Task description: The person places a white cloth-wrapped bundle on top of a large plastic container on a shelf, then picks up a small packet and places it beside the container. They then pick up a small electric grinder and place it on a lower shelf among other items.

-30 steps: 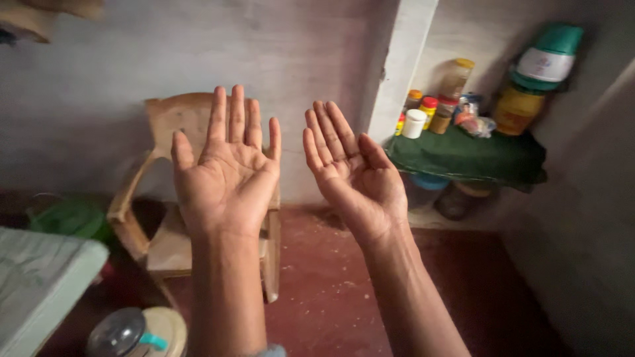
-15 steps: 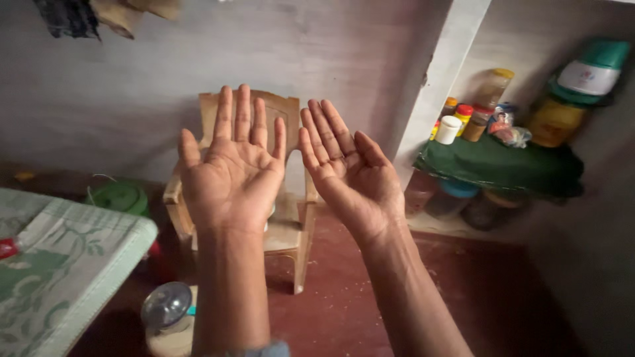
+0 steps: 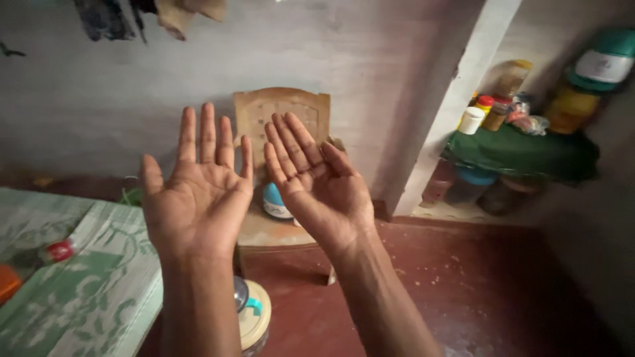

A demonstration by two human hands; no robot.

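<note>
At the far left a table with a green patterned cloth (image 3: pixel 86 291) carries a small red-capped object (image 3: pixel 58 251), and beside its corner on the floor stands a cream container with a clear lid (image 3: pixel 253 316). The left hand (image 3: pixel 197 198) is raised palm up, fingers spread and holding nothing, and close beside it the right hand (image 3: pixel 321 188) is likewise open and empty. Behind them stands a wooden chair (image 3: pixel 281 116) with a blue-and-white container (image 3: pixel 274 201) on its seat, and off to the right a green-draped shelf (image 3: pixel 522 155) holds jars.

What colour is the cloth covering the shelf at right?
Dark green; the cloth shows in the head view, under jars.
</note>
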